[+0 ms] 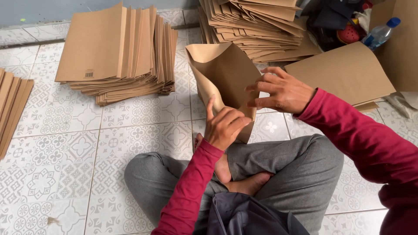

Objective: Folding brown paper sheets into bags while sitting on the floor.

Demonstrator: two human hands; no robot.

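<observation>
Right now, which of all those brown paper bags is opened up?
The bag between the left hand and right hand: it stands open-mouthed, while the stacks around lie flat.

paper bag [222, 74]: 1 | flat bag stacks [117, 52]: 4 | plastic bottle [380, 34]: 1

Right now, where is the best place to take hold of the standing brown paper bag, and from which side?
Probably the open top rim of the paper bag, from above: it stands upright with its mouth open, and both hands are busy at its lower right edge, so the top is free.
</observation>
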